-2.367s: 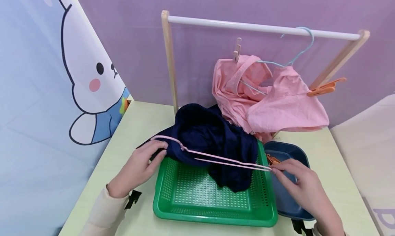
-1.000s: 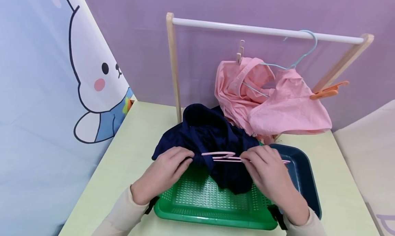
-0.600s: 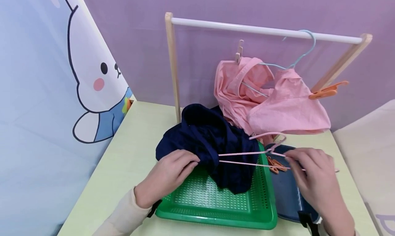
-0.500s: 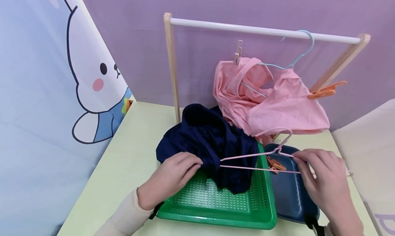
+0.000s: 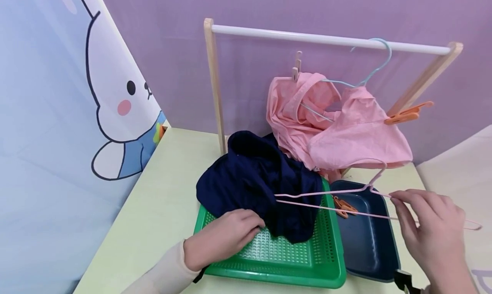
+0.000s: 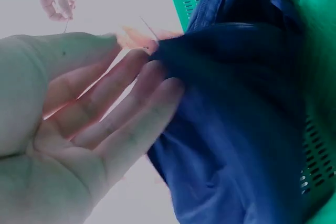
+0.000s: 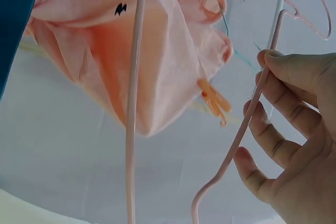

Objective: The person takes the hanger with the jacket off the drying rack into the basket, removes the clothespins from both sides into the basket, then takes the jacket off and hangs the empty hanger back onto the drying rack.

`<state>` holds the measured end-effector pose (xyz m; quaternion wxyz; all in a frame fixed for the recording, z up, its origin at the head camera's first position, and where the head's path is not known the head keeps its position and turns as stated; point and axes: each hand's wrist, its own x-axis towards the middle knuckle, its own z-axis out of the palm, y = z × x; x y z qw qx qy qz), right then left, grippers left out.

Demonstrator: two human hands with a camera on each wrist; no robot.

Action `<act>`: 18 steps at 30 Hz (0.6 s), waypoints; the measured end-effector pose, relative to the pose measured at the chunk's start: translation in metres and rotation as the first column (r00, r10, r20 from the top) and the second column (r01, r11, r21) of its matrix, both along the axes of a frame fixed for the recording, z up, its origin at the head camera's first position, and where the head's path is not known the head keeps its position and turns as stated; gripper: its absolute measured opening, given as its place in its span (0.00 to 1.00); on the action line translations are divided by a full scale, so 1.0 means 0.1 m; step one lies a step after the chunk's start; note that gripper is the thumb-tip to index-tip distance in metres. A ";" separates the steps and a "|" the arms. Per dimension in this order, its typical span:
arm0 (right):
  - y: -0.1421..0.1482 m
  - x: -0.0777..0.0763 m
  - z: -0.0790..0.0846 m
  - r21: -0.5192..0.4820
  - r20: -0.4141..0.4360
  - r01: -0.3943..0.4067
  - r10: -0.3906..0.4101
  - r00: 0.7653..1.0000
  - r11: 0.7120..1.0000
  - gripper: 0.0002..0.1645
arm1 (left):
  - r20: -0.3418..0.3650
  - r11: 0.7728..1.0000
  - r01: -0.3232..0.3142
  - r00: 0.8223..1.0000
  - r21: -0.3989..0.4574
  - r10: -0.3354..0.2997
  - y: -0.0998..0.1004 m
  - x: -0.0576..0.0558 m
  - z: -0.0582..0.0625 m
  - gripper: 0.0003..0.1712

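Observation:
My right hand (image 5: 434, 225) pinches a pink clothes hanger (image 7: 239, 135) between thumb and fingertips on one sloping arm. The hanger's hook points up and back, and its left end goes into a navy garment (image 5: 246, 183); that end is hidden in the cloth. The garment lies heaped over the back of a green plastic basket (image 5: 269, 277), and a zip runs along one edge in the left wrist view. My left hand (image 5: 230, 234) is over the basket at the garment's front edge. In the left wrist view its fingers are loosely bent, fingertips right at the cloth.
Behind the basket, a wood rack with a white rail (image 5: 307, 36) carries a pink garment (image 5: 361, 136) on a light blue hanger. An orange clothespin (image 5: 403, 115) and a beige clothespin (image 5: 296, 67) grip it. A dark blue tray (image 5: 369, 242) holds orange clothespins (image 5: 344, 207).
My right hand, after moving in over the basket, has drawn right with the hanger, whose left end is now in the navy garment. My left hand has moved right and nearer the front.

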<state>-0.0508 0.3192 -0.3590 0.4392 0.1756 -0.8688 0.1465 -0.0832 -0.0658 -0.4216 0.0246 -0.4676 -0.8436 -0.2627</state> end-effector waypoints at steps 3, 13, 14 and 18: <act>0.01 0.03 0.04 -0.022 -0.011 0.021 -0.021 1.000 1.000 0.35 | 0.044 1.000 -0.012 0.999 -0.021 0.013 -0.03 0.02 0.00 0.09; -0.16 -0.15 0.09 -0.072 -0.019 -0.038 0.037 0.999 0.997 0.35 | 0.125 0.994 -0.109 0.986 -0.011 0.109 -0.26 0.05 0.00 0.09; -0.18 -0.18 0.10 -0.071 -0.008 -0.035 0.035 0.999 0.997 0.35 | 0.134 0.992 -0.122 0.983 -0.013 0.123 -0.29 0.05 -0.01 0.09; -0.27 -0.35 0.14 -0.063 0.000 -0.051 0.052 0.999 0.997 0.35 | 0.160 0.982 -0.189 0.969 -0.022 0.190 -0.40 0.07 -0.03 0.08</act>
